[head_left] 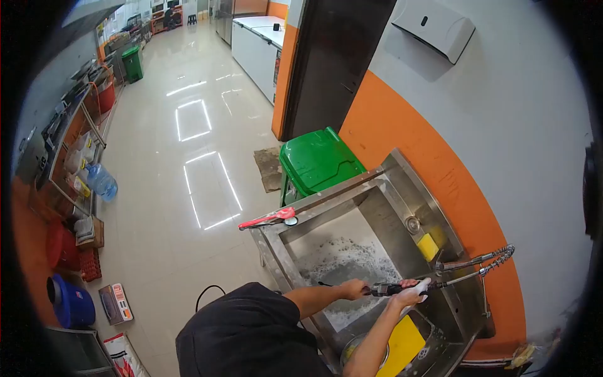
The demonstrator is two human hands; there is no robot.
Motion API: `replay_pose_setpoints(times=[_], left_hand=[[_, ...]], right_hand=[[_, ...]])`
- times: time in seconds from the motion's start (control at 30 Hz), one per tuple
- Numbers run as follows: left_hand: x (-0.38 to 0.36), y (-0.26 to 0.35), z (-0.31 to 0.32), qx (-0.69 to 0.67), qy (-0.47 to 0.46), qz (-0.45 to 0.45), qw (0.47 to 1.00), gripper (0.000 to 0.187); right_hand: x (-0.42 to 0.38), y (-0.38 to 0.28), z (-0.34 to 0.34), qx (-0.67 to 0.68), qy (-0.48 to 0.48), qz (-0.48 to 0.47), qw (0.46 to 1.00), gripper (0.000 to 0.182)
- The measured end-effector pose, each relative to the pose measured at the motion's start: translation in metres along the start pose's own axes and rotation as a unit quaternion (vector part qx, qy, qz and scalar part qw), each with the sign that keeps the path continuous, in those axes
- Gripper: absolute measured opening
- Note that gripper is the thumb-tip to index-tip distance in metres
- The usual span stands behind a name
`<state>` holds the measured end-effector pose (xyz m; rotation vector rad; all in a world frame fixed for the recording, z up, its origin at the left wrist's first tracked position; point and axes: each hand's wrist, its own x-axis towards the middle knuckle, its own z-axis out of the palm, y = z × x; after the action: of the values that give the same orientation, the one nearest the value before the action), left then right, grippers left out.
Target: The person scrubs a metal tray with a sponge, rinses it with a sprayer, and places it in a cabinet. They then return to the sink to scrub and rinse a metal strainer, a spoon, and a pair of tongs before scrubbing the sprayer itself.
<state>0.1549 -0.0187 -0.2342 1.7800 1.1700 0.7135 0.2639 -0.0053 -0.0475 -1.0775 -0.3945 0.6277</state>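
Over the stainless sink [392,234], both my hands are closed on a long black-and-silver object [384,289], whose exact kind I cannot make out. My left hand [355,289] grips its left end, and a thin dark tip shows beyond the fist. Farther right, my right hand [412,294] is wrapped round it, with white suds or a white cloth at the fingers. Foamy water [348,261] covers part of the basin below. The spring-hose faucet [483,267] reaches in beside my right hand. A yellow board [402,349] lies below my right forearm, partly over a round bowl.
A yellow sponge [428,247] rests on the sink's back ledge. A red-handled utensil [267,218] lies on the left rim. Beyond the sink stands a green lidded bin [320,160]. A scale [115,303] and blue container [70,303] stand on the floor at left.
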Motion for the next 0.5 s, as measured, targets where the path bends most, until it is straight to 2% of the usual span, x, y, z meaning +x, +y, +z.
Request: replay_pose_setpoints(times=[0.07, 0.1, 0.17, 0.2, 0.27, 0.3, 0.37, 0.43, 0.47, 0.5], left_hand=[[-0.003, 0.010, -0.019, -0.027, -0.100, -0.088, 0.991, 0.030], [-0.001, -0.002, -0.016, -0.025, -0.097, -0.089, 0.991, 0.030], [0.013, -0.046, 0.009, -0.014, -0.042, -0.110, 0.993, 0.039], [0.015, -0.037, 0.003, -0.012, -0.040, -0.106, 0.993, 0.039], [0.011, -0.001, -0.018, -0.150, 0.118, -0.150, 0.970, 0.046], [0.017, 0.015, -0.026, -0.148, 0.121, -0.148, 0.970, 0.046], [0.036, 0.053, -0.035, -0.149, 0.153, -0.060, 0.975, 0.050], [0.051, 0.097, -0.038, -0.244, 0.175, 0.046, 0.953, 0.051], [0.060, 0.113, -0.040, -0.220, 0.149, 0.105, 0.958, 0.048], [0.065, 0.126, -0.041, -0.195, 0.123, 0.162, 0.959, 0.047]], right_hand=[[0.010, 0.009, -0.008, 0.008, 0.000, 0.005, 1.000, 0.047], [0.015, 0.016, -0.013, 0.016, 0.002, 0.009, 1.000, 0.046], [0.021, 0.025, -0.020, 0.012, 0.011, 0.006, 1.000, 0.045], [0.026, 0.026, -0.020, 0.008, 0.021, 0.001, 1.000, 0.044], [0.024, 0.026, -0.020, -0.008, 0.024, -0.004, 1.000, 0.043], [0.021, 0.027, -0.019, -0.027, 0.029, -0.005, 0.999, 0.041], [0.025, 0.046, -0.029, -0.070, 0.008, -0.014, 0.997, 0.034], [0.032, 0.080, -0.044, -0.243, 0.057, -0.022, 0.968, 0.025], [0.032, 0.109, -0.062, -0.245, -0.019, -0.054, 0.968, 0.035], [0.029, 0.126, -0.074, -0.245, -0.047, -0.047, 0.967, 0.035]])
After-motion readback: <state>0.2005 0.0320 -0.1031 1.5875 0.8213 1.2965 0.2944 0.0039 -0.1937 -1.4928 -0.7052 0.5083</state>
